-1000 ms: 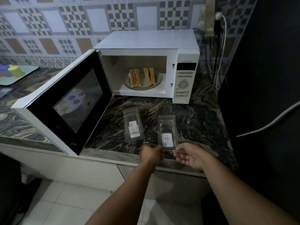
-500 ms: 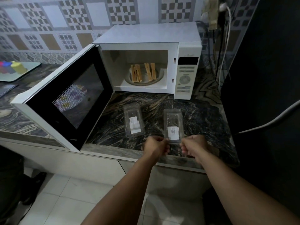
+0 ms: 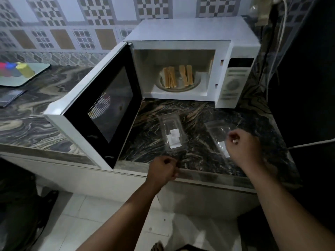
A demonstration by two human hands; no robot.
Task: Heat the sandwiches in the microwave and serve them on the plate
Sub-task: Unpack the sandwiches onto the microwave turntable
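Note:
The white microwave stands at the back of the counter with its door swung wide to the left. Inside, two sandwiches stand on edge on the round turntable plate. Two clear plastic sandwich boxes lie in front: the left box and the right box. My left hand is curled at the counter's front edge with nothing seen in it. My right hand rests curled on the right box's near end.
The dark marbled counter ends at a black wall on the right. Cables hang behind the microwave, and a white cable crosses the right edge. Far left lie a green tray with coloured cups and a dark flat device.
Both hands were pinching the right box's near edge. My left hand has let go and drawn back left to the counter edge; my right hand has slid forward over the box.

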